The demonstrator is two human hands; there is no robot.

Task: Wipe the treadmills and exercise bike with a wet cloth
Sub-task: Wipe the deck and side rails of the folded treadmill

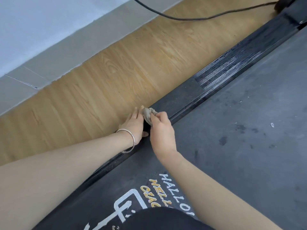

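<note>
The fingers [162, 115] of the right hand [162, 130] are curled round a bunched grey-brown cloth [148, 115], pinching it against the black side rail [186, 98] of the treadmill. The cloth is wadded into a small lump at the rail's outer edge, just where rail meets floor, and its lower part is hidden behind the right hand. The left hand [134, 123] lies flat beside it with fingers straight, palm down along the rail's edge, fingertips touching the cloth; a thin silver bangle [129, 140] circles the wrist.

The rail runs as a long diagonal from lower left to upper right, and the grey running belt [240, 130] lies parallel on its right side, dusty and dotted with dark spots and small pale flecks. A ribbed section [227, 67] of the rail lies farther up. Printed lettering [167, 195] on the belt near the bottom is partly covered by dark clothing [166, 218] and cut off by the frame.

Wood-grain flooring [99, 83] lies left of the rail, bordered by a pale wall base [49, 53]. A black cable [182, 18] curves across the floor at the top toward a dark part of the machine [289, 9], too cropped to make out.
</note>
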